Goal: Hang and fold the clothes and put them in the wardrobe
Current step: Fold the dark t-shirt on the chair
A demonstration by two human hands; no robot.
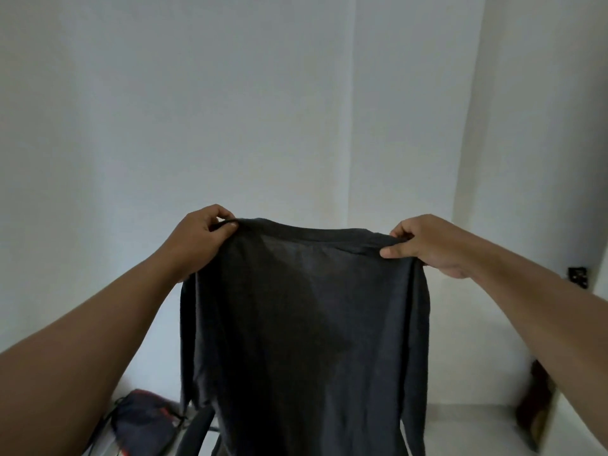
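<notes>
Now: dark grey shirt [302, 324] held up mid-air before a plain white wall [230, 93].
Thin, soft knit, drapes flat, sleeves hanging limp. Left hand [197, 241] at 10 o'clock and right hand [427, 246] at 2 o'clock, each grip pinched closed on a shoulder seam, arms outstretched. Dark bag [144, 419] at 7 o'clock.

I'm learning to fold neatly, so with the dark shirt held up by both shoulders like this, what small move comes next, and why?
Probably lower the dark shirt onto a flat surface. The left hand and right hand each pinch a shoulder, so it hangs spread and fairly smooth, with both sleeves dangling at the sides. No hanger is in view, so folding seems likelier than hanging.
</notes>
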